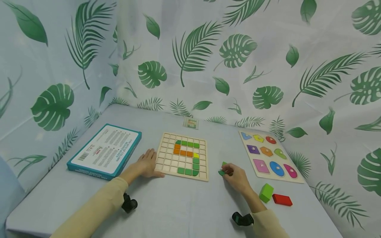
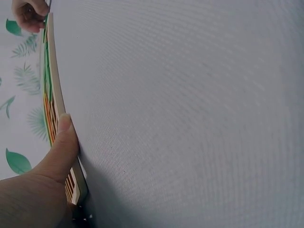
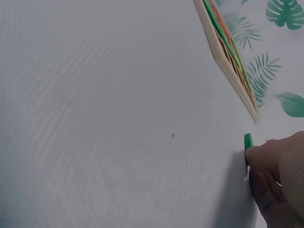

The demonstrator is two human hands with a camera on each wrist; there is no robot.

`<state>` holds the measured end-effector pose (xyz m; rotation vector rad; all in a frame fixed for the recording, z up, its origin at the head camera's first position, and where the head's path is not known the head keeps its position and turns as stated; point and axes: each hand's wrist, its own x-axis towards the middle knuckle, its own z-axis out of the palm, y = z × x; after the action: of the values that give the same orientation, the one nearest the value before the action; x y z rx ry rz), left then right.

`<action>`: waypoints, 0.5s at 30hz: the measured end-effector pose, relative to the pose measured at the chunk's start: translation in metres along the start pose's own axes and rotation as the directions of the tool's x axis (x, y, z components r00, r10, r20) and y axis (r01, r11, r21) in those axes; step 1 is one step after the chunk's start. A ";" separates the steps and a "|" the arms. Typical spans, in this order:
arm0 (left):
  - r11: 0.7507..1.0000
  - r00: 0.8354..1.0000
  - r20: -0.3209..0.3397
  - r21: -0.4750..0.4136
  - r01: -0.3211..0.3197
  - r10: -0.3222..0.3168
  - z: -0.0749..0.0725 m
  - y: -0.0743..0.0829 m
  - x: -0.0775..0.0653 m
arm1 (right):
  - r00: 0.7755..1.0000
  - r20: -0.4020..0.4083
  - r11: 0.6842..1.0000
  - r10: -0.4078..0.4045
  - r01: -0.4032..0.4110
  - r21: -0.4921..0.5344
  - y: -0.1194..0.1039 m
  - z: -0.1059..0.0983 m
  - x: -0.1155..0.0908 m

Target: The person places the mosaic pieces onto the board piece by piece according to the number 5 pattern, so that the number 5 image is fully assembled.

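A square wooden grid board (image 1: 182,157) lies mid-table, with green, orange and yellow tiles set in some of its cells. My left hand (image 1: 146,164) lies flat at the board's left side, fingers straight, and its thumb (image 2: 65,142) touches the near edge of the frame. To the right of the board, my right hand (image 1: 236,178) pinches a small green tile (image 1: 221,173) between thumb and fingers, low over the table. The right wrist view shows that green tile (image 3: 248,141) at the thumb tip. Another green tile (image 1: 224,163) lies just behind the fingers, partly hidden.
A blue-edged box (image 1: 105,150) lies at the left. On the right is a shape puzzle board (image 1: 284,173) with knobbed pieces. Close to the right forearm are a light green block (image 1: 266,192) and a red block (image 1: 282,199). A small pattern card (image 1: 190,123) lies behind the grid board.
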<state>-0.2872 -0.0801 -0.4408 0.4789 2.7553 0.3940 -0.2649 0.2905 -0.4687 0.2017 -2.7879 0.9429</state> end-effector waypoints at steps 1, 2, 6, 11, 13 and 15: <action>1.000 1.000 0.000 -0.003 0.001 -0.001 0.000 0.000 0.000 | 1.000 -0.003 1.000 -0.010 0.010 0.002 0.000 0.001 0.000; 1.000 1.000 -0.001 -0.004 0.001 -0.001 0.000 0.000 0.000 | 1.000 -0.007 1.000 -0.022 0.022 0.002 -0.001 0.001 0.001; 1.000 1.000 -0.007 -0.013 0.004 -0.004 -0.001 0.000 -0.001 | 0.996 -0.041 0.997 -0.080 0.081 0.021 -0.003 0.005 0.002; 1.000 1.000 -0.005 -0.018 0.008 -0.008 -0.001 0.000 -0.002 | 0.979 -0.123 0.985 -0.161 0.168 0.049 -0.008 0.011 0.005; 1.000 1.000 -0.007 -0.018 0.009 -0.010 -0.001 0.001 -0.002 | 0.971 -0.146 0.978 -0.190 0.201 0.060 -0.012 0.013 0.007; 1.000 1.000 -0.011 -0.021 0.011 -0.011 -0.001 0.001 -0.002 | 0.965 -0.159 0.974 -0.207 0.219 0.064 -0.017 0.016 0.009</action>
<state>-0.2854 -0.0804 -0.4392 0.4571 2.7603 0.4239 -0.2725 0.2670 -0.4693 0.4153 -2.5306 0.9748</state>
